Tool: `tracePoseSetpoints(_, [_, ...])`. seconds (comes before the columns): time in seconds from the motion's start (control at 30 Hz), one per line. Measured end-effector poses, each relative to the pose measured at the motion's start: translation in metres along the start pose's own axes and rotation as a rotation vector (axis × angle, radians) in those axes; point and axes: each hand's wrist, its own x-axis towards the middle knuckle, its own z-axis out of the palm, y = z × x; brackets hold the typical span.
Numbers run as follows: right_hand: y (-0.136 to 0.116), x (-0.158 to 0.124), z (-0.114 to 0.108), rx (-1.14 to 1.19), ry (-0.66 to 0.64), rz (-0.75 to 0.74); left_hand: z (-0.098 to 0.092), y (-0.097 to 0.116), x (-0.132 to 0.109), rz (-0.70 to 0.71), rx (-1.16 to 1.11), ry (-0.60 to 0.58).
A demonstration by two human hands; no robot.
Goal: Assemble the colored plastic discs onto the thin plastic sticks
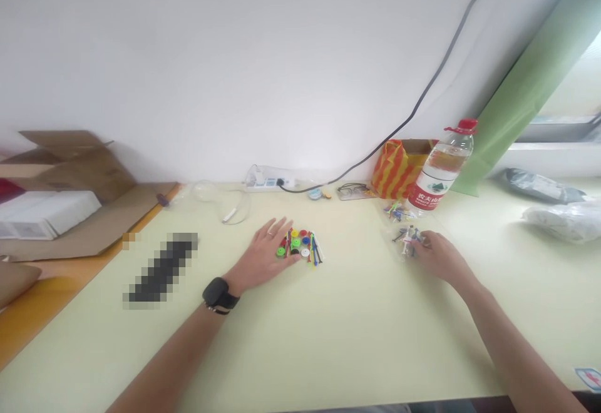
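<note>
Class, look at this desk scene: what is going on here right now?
A person sits at a pale table with both hands out. The left hand lies flat beside a pile of small coloured plastic parts, fingertips touching it. The right hand rests on a small clear bag of similar pieces. A water bottle stands behind that bag, and a power strip lies against the wall.
</note>
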Motion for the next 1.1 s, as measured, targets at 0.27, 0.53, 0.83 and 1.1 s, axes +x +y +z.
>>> tracePoseSetpoints(0.27, [-0.036,-0.011,-0.005,0.189,-0.153,0.006,0.023,0.04,0.024,0.304,0.115,-0.052])
tracePoseSetpoints(0.53, [-0.039,-0.013,0.0,0.229,-0.172,-0.006,0.027,0.033,0.047,0.434,0.221,-0.045])
tracePoseSetpoints(0.83, [-0.044,-0.012,-0.006,0.034,-0.153,0.108,0.012,0.034,0.042,0.416,0.214,-0.023])
tracePoseSetpoints(1.1, [-0.075,0.022,-0.017,0.059,-0.339,-0.027,-0.045,0.041,0.072,0.189,-0.02,0.191])
